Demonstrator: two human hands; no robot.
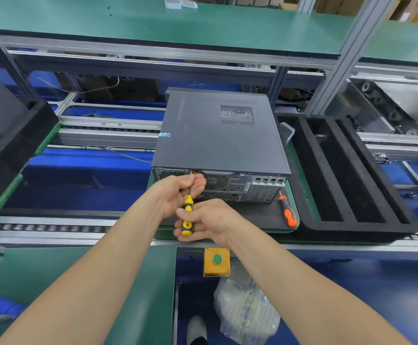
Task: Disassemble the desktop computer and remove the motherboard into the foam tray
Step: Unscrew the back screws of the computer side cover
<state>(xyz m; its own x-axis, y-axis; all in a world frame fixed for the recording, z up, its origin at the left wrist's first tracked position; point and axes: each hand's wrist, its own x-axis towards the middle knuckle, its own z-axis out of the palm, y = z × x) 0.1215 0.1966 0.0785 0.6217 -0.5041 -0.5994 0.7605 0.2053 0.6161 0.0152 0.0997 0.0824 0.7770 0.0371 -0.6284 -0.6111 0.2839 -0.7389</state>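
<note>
The computer lies closed on the surface, rear panel toward the person. The right hand grips the screwdriver by its handle. The left hand pinches its shaft, with the tip seemingly on a rear screw. The foam tray sits just right of the computer.

No words or numbers can be read anywhere. A small shiny sticker is seen on the left edge of the computer case, but what is printed on it is too small and blurred to be made out.
</note>
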